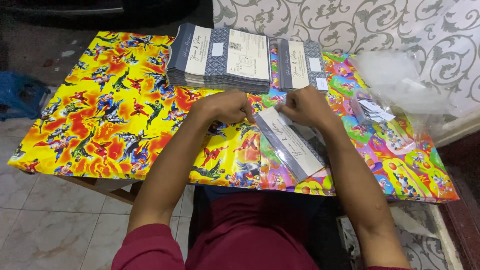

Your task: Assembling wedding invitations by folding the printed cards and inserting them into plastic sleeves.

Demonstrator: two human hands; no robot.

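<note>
A long grey-and-white printed card (292, 145) lies slanted on the low table, with what looks like a clear sleeve over it. My left hand (225, 106) pinches its upper left corner. My right hand (306, 106) grips the upper end beside it. Both hands meet at the card's top edge. The card's lower end points toward my lap.
A tall stack of matching cards (220, 59) and a smaller stack (302, 65) sit at the back. Clear plastic bags (395, 80) and small white slips (374, 110) lie at the right. The table (100, 115) wears bright cartoon-print covering. A blue object (20, 95) sits on the floor at left.
</note>
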